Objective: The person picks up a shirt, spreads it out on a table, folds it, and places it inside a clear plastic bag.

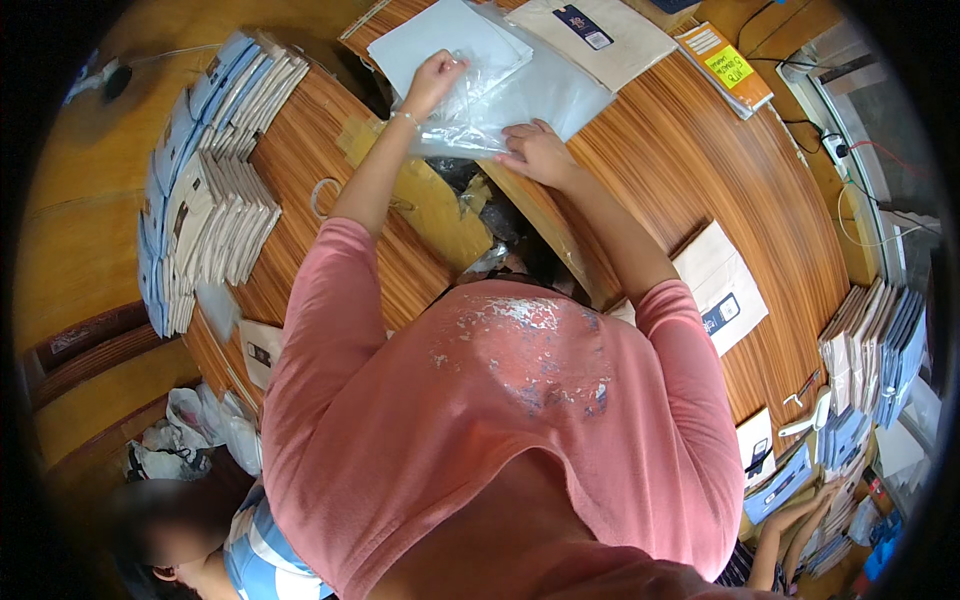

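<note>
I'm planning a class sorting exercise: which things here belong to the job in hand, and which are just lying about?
Likely the job:
clear plastic, gripped by the left hand, touched by the right hand
pale sheets
tagged cream folded item
stacked folded bundles

Probably lying about:
orange booklet
white ring
white plastic bags

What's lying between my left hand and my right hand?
Crumpled clear plastic lies between your left hand and right hand; the head view shows it.

A striped brown wood-grain table [700,170] — yellow-tan floor [80,220] at left, a pale frame [848,150] at right.
</note>
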Demonstrator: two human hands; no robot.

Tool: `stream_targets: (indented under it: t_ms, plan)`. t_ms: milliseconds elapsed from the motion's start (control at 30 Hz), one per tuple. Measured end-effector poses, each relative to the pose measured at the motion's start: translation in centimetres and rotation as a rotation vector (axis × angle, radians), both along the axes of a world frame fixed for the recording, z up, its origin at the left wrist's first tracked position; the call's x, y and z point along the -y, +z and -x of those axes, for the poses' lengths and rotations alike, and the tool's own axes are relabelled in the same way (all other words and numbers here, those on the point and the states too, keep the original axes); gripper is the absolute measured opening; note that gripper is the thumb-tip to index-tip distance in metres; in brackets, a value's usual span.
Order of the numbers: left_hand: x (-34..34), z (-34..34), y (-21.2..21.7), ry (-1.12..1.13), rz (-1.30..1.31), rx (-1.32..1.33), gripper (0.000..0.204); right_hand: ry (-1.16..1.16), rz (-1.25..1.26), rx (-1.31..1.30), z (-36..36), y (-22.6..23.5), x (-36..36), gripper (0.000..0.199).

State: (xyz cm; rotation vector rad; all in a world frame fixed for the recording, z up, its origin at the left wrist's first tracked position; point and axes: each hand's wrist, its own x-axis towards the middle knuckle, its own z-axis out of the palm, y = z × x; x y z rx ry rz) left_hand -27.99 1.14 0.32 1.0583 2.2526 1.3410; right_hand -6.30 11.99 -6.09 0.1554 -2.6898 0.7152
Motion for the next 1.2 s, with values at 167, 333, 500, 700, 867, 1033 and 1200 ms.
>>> stream_targets:
  t_ms: [167, 333, 500, 700, 867, 1033, 1200]
  plan:
    - [-0.6, 2.0, 1.8, 0.136, -0.33, 0.664, 0.049, -0.029, 0.027, 0.401, 0.5, 2.7, 0.6, 0.042]
    - [-1.6, 0.6, 2.7, -0.12, -0.012, 0.535, 0.054, -0.145, -0.153, 0.175, 2.1, 3.1, 2.3, 0.053]
    - [-2.1, -0.1, 4.8, -0.155, -0.334, 0.536, 0.053, 0.079, -0.232, 0.309, 0.6, -0.1, 3.3, 0.06]
    - [-2.8, 0.2, 6.7, -0.108, -0.145, 0.309, 0.052, 0.085, -0.147, 0.327, 1.1, -0.4, 3.3, 0.061]
    - [-3.0, -1.7, 11.4, -0.004, -0.47, 0.567, 0.056, 0.094, -0.193, 0.364, 1.0, -0.4, 3.6, 0.061]
    - [-2.2, -4.4, 19.3, -0.184, -0.719, 0.574, 0.051, 0.108, -0.086, 0.38, 1.2, -0.1, 3.8, 0.061]
    - [-6.3, -9.2, 24.9, -0.567, -0.838, 0.686, 0.034, -0.169, 0.447, -0.052, 1.6, -1.0, -0.4, 0.055]
